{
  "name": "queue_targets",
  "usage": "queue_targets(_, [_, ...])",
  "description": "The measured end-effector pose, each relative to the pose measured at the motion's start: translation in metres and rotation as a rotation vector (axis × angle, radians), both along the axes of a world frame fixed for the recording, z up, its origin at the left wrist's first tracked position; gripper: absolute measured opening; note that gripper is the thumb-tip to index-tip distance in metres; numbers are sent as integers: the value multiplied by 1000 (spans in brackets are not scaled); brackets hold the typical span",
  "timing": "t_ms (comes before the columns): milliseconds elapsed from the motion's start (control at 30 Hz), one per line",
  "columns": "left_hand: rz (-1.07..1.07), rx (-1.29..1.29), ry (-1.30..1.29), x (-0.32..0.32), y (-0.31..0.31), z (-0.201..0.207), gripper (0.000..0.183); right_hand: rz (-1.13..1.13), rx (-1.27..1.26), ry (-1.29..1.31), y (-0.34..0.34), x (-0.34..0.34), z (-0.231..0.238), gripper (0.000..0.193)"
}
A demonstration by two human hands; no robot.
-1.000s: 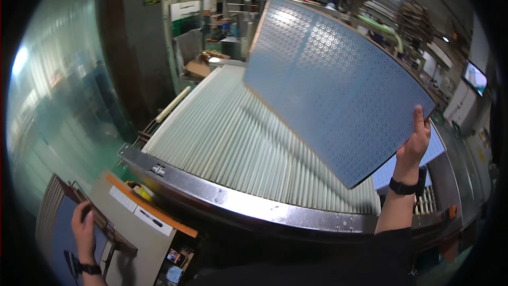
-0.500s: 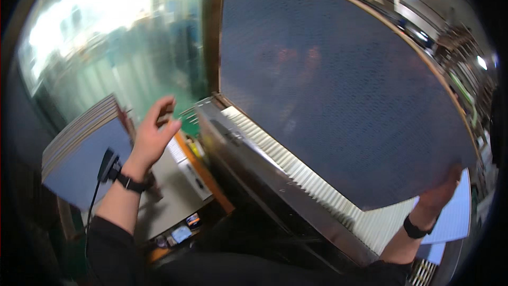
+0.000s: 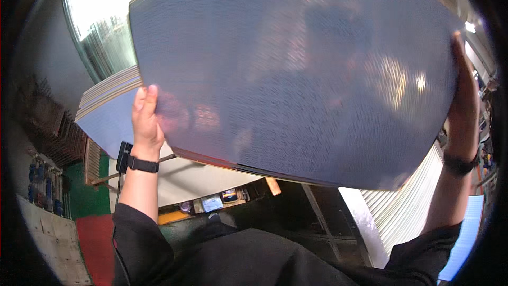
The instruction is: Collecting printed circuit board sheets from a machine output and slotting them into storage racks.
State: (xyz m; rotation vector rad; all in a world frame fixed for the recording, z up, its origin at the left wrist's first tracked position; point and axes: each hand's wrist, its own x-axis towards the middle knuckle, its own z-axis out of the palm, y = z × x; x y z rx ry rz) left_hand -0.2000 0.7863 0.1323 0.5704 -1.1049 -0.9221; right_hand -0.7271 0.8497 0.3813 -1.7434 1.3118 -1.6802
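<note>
A large blue-grey panel (image 3: 296,90) with a glossy, finely textured face is held up in front of me and fills most of the head view. My left hand (image 3: 147,114) grips its left edge near the lower corner, thumb up. On the far side, my right hand (image 3: 463,100) holds the right edge; some of its fingers are hidden behind the panel. The panel's lower edge hangs tilted above the work table and the ribbed roller bed. Both wrists wear black bands.
Left of the panel stands a stack of similar boards (image 3: 108,114). Below lies a pale tabletop (image 3: 211,185) with small items on a shelf under its edge. At lower right is the ribbed white bed (image 3: 405,206); a light blue sheet (image 3: 465,238) lies beyond it. A red patch (image 3: 95,249) covers floor at lower left.
My left hand, free before, now grips the panel's left edge. The panel has swung left, away from the ribbed bed, and my right hand has risen along with it.
</note>
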Motion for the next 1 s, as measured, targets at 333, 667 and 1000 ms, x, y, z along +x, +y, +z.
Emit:
queue_targets(333, [549, 143, 289, 108, 104, 15, 32, 684, 299, -56, -33, 74, -125, 76])
queue_targets(667, [543, 253, 193, 202, 139, 7, 41, 713, 137, 167, -72, 178, -130, 57])
queue_targets(1000, [603, 70, 160, 325, 110, 9, 41, 447, 149, 402, -79, 298, -119, 59])
